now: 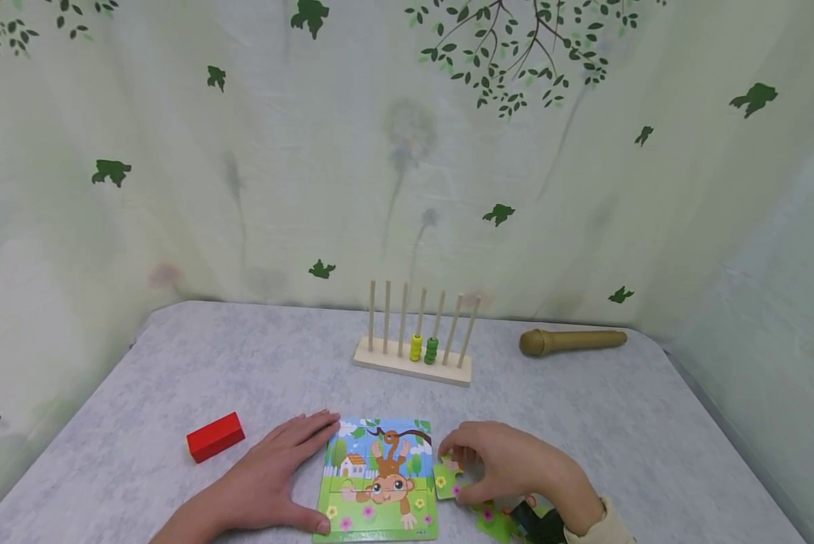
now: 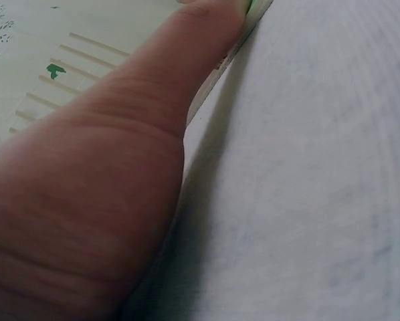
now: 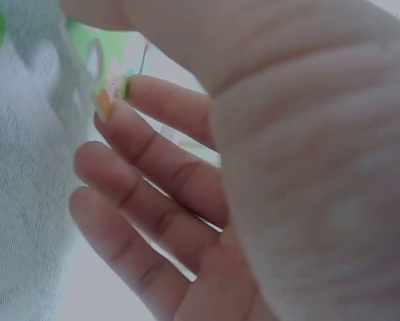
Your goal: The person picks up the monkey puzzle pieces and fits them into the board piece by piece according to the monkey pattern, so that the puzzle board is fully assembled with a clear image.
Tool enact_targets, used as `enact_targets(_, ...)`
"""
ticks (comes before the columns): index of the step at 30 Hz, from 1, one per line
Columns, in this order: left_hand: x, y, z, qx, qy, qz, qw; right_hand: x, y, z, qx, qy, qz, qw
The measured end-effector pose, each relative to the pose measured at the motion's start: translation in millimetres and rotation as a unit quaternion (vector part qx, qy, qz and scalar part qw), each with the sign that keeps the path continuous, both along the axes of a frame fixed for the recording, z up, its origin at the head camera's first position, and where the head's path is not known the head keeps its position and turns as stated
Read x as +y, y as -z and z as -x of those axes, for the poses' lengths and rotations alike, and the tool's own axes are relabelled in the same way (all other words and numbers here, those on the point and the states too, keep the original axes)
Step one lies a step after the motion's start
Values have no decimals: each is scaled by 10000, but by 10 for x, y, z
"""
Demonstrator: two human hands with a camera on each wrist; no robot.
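Note:
A square jigsaw puzzle (image 1: 380, 461) with a monkey picture lies on the table in front of me in the head view. My left hand (image 1: 271, 480) rests along its left side, fingers stretched toward the top left corner and thumb on the lower left corner. Just right of the puzzle, my right hand (image 1: 509, 461) pinches a green puzzle piece (image 1: 442, 483) with flowers between thumb and fingers. The right wrist view shows this piece (image 3: 116, 43) at the thumb and first fingertips. Several loose pieces (image 1: 491, 525) lie under the right wrist, partly hidden.
A red block (image 1: 215, 437) lies left of the left hand. Farther back stands a wooden peg rack (image 1: 407, 365) with yellow beads (image 1: 416, 347) and green beads (image 1: 431, 350). A brown wooden stick (image 1: 573, 341) with a rounded end lies at the back right, near a leaf-printed curtain (image 1: 407, 189).

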State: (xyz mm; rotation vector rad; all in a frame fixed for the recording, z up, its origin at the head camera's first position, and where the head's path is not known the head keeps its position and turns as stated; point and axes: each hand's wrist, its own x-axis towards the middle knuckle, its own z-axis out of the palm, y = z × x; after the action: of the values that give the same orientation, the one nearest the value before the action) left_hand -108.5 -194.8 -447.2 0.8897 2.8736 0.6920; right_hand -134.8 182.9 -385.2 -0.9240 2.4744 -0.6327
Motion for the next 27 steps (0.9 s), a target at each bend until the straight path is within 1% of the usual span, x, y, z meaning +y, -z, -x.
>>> enact_targets(5, 2, 14, 1, -36, -14, 36, 10000, -66, -10, -30, 475, -72, 70, 9988)
enact_targets(8, 1, 19, 1, -24, -17, 36, 10000, -122, -9, -57, 842, -79, 111, 9964)
enact_targets(11, 3, 13, 2, -60, -24, 43, 10000, -180, 1, -66, 1084, -63, 109, 9940)
enact_targets(18, 4, 3, 5, -153, -21, 26, 9999, -281, 38, -98, 1479, 86, 93, 9889)
enact_targets(20, 2, 1, 6, -158, -16, 17, 9999, -311, 45, -116, 1518, 109, 139, 9883)
enact_targets(23, -2, 4, 7, -115, -7, 9, 9999, -360, 59, -145, 1553, 82, 212, 9876)
enact_targets(27, -8, 10, 12, 21, 14, 6, 10000, -418, 89, -171, 1743, -29, 269, 9843)
